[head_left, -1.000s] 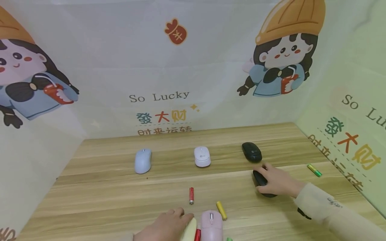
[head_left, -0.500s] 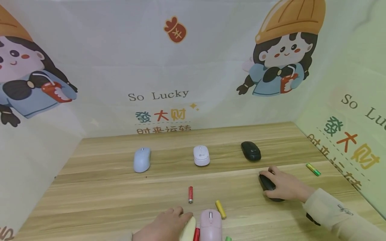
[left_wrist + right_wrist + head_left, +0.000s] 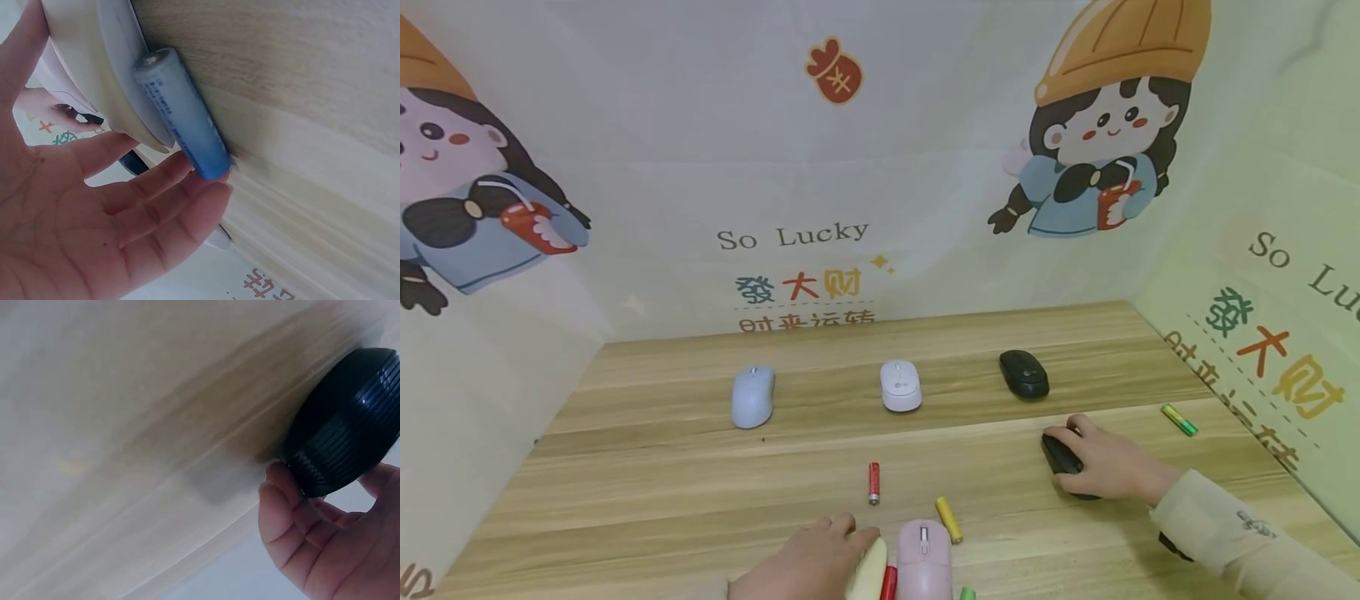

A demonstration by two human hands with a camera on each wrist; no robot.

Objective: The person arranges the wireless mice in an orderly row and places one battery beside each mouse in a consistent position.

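At the right of the head view, my right hand (image 3: 1108, 462) grips a black computer mouse (image 3: 1062, 452), fingers over its far side and thumb on its near side. The right wrist view shows its ribbed side (image 3: 347, 425) close over the wooden table. My left hand (image 3: 805, 562) holds a cream mouse (image 3: 870, 571) at the near edge, between thumb and index finger. A blue battery (image 3: 184, 115) lies at the other fingertips, hidden from the head camera. Right of the cream mouse are a red battery (image 3: 889, 583) and a pink mouse (image 3: 924, 558).
Along the back of the table (image 3: 820, 458) sit a light blue mouse (image 3: 752, 397), a white mouse (image 3: 900, 386) and another black mouse (image 3: 1024, 374). Loose batteries include a red one (image 3: 874, 483), a yellow one (image 3: 949, 520) and a green-yellow one (image 3: 1180, 419). Printed cloth walls surround it.
My right hand has slid the gripped black mouse to the right and slightly nearer, away from the other black mouse, mostly in the first half second. The left hand keeps its place.
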